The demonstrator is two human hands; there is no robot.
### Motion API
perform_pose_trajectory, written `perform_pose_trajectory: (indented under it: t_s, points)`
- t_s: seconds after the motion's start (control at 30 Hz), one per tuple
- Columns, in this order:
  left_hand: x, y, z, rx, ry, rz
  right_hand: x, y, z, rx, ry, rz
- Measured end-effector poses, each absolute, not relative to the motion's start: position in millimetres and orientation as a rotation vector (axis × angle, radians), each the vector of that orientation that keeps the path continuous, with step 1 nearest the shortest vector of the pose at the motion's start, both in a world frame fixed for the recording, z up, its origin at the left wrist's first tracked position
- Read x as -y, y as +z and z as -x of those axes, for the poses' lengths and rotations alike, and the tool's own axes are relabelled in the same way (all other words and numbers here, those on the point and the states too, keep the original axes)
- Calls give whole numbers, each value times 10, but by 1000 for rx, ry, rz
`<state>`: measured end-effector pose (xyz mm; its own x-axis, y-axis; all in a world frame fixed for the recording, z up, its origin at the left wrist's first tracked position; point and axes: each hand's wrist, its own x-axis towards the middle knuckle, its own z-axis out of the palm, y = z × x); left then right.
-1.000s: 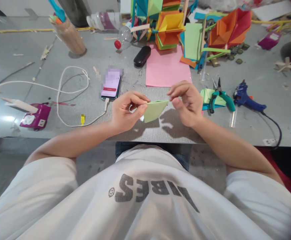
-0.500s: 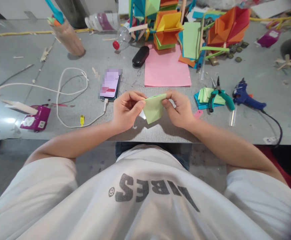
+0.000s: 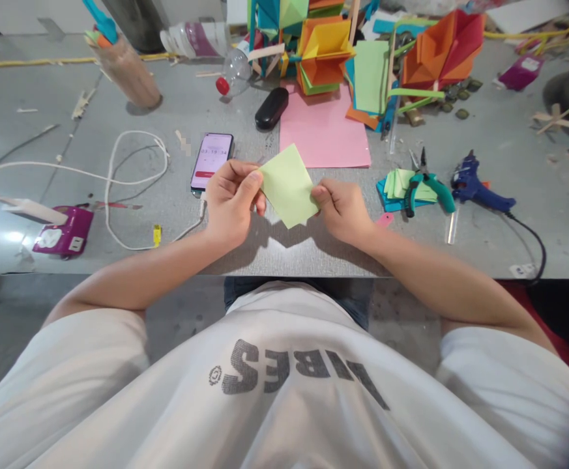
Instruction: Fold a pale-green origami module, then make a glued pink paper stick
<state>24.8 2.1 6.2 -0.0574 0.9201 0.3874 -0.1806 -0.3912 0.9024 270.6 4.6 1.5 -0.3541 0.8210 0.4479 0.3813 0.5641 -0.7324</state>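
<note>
A square of light green paper (image 3: 290, 187) is held above the table, turned so its corners point up, down and to the sides. My left hand (image 3: 234, 200) pinches its left corner between thumb and fingers. At the opposite corner, my right hand (image 3: 341, 207) grips the paper the same way. The sheet looks flat, with its face towards me. Beyond it lies a pink sheet (image 3: 324, 133). To the right of my right hand, folded green and blue papers (image 3: 395, 185) lie in a small pile, with teal-handled pliers (image 3: 428, 185) on top.
A phone (image 3: 212, 161) with a white cable (image 3: 113, 195) lies left. A blue glue gun (image 3: 482, 185) is at right. Behind are a black case (image 3: 272, 109), a plastic bottle (image 3: 235, 73) and folded orange paper shapes (image 3: 443, 52). A purple box (image 3: 64, 231) stands far left.
The green paper, folded over half a second ago, is now opened out into a flat diamond. My hands have moved slightly apart, the left one a little to the left.
</note>
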Motion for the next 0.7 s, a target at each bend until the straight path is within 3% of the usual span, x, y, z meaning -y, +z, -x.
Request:
perform_pose_trajectory:
  t_s: [0.33,0.5,0.7]
  points:
    - [-106,51,-157,-698,1596,-1250,-22,11,-2676,1973,778,868]
    - [68,144,-308,-629,1271,-1344,51,19,-2605,2027,928,815]
    - [117,111,-276,-595,1156,-1502,72,47,-2647,2040,661,805]
